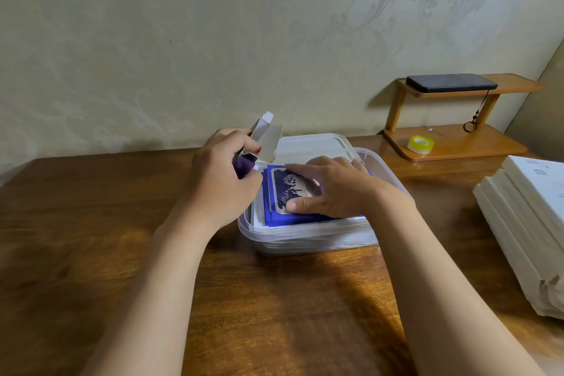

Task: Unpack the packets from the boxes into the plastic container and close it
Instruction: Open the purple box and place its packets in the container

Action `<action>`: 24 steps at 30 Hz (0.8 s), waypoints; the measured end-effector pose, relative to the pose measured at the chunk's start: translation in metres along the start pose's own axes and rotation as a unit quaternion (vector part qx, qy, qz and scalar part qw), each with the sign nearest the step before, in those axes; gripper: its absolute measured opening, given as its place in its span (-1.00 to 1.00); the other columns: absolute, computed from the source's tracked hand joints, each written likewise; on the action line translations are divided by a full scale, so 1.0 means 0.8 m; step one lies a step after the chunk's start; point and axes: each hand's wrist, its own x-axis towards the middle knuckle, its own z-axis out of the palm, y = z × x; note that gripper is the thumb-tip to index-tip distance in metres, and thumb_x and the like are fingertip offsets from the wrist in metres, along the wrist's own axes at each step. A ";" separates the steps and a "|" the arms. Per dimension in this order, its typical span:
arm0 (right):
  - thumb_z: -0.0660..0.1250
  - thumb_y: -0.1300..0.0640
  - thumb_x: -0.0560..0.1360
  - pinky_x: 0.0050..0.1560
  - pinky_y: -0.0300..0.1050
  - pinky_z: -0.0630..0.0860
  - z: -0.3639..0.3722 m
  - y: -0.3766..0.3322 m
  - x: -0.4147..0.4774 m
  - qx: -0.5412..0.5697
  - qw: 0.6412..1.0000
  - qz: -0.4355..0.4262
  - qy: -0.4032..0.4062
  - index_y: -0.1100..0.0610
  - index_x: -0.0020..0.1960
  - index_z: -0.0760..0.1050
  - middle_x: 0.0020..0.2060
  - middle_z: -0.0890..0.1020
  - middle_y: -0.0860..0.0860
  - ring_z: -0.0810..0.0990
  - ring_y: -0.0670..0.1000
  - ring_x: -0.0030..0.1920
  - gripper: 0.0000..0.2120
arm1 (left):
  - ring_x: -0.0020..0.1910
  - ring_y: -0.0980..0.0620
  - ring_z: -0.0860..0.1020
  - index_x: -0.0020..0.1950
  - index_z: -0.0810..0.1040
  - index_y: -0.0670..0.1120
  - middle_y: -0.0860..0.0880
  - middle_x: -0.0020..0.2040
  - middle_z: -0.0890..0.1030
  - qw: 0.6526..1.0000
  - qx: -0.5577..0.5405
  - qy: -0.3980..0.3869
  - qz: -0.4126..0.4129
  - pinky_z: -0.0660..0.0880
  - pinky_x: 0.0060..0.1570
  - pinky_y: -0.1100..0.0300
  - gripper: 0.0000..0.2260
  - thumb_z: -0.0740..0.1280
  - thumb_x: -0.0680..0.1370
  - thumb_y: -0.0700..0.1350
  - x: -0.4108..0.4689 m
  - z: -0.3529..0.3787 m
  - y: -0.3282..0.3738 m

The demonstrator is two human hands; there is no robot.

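Tabletop (91, 223) held the plastic container (305, 241) centrally, its lid (311, 145) parked behind, presumably awaiting closing. Blue packets (283, 189) lay stacked inside, the right hand (335, 189) pressing flat-fingered on them, likely to level them. The left hand (219, 174) gripped an opened box (268, 139) at the container's left rim, apparently for tipping contents in.

The right hand (329, 189) hides much of the top packet (282, 189); the white stack (525, 223) runs off the right edge.
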 end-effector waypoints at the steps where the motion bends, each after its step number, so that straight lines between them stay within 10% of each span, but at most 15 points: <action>1: 0.01 -0.70 0.25 0.44 0.33 0.10 0.002 0.001 0.001 -0.006 1.000 0.000 -0.004 -0.41 0.52 0.01 0.51 0.30 -0.13 0.24 0.12 0.48 -0.11 | 0.08 0.00 0.59 0.02 0.63 -0.08 0.08 0.20 0.53 1.000 -0.001 0.000 0.000 0.62 -0.02 -0.03 -0.73 0.44 0.42 -0.39 0.000 -0.001 0.000; 24: 0.09 -0.68 0.26 0.45 0.46 -0.03 -0.001 -0.012 -0.001 0.000 1.000 0.006 -0.012 -0.39 0.53 0.01 0.52 0.27 -0.14 0.22 0.11 0.51 -0.08 | 0.10 0.04 0.57 0.04 0.63 -0.12 0.04 0.23 0.54 1.000 -0.002 -0.002 -0.007 0.59 0.00 0.12 -0.74 0.42 0.43 -0.40 -0.001 -0.003 0.003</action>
